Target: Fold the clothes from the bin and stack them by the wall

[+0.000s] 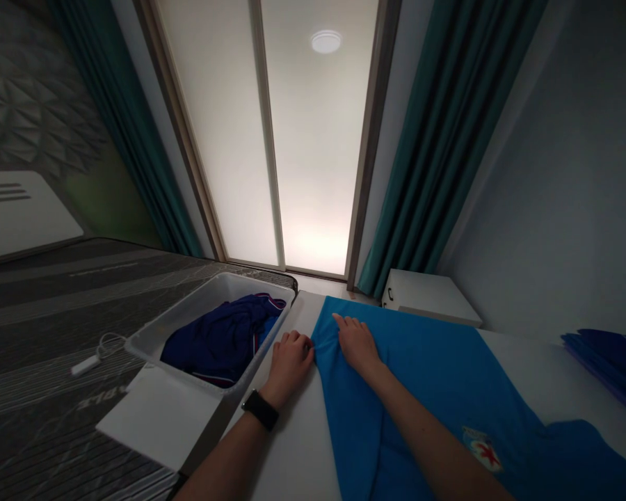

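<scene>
A bright blue shirt [428,355] lies spread on a white table, with a red and white emblem on its front. My left hand [292,358], a black watch on its wrist, is at the shirt's left edge with fingers curled and closed on the fabric, which puckers there. Resting on top of the shirt just to the right, my right hand [357,342] has its fingers stretched out, the index finger or thumb pointing away from me. One side of the shirt is folded inward beneath my right forearm.
Left of the table, a translucent plastic bin [151,327] holds dark blue clothes [219,337]. Folded dark blue clothes [608,365] lie at the table's right. A white cabinet [432,292] stands beyond the table. A white adapter with a cable [86,365] lies on the dark patterned surface.
</scene>
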Demonstrator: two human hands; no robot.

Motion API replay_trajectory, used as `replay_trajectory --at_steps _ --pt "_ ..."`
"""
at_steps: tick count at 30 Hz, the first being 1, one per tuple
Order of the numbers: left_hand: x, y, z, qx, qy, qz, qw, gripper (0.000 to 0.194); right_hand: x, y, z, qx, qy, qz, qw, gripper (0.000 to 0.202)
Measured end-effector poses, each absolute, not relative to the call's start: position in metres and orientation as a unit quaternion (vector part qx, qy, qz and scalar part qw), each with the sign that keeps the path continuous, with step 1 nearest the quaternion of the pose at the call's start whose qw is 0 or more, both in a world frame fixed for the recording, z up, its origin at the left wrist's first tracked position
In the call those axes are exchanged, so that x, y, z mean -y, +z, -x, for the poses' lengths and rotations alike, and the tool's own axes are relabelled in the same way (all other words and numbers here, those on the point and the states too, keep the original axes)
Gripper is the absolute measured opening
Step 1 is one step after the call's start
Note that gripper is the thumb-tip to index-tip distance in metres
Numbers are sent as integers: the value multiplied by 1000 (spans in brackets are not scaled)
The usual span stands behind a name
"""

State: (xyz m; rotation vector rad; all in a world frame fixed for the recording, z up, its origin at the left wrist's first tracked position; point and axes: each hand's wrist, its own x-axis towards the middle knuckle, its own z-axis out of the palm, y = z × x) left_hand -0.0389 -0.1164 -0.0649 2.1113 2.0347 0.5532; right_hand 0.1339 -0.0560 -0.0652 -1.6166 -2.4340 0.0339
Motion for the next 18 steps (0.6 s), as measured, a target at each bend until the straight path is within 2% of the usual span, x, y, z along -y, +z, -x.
replay_trajectory --at_steps 10,18 --pt "115 -68 41 -670 192 -713 75 18 55 -59 -175 793 57 595 114 44" --pt "115 -67 41 -667 194 -716 70 18 58 -56 -226 793 170 575 111 36"
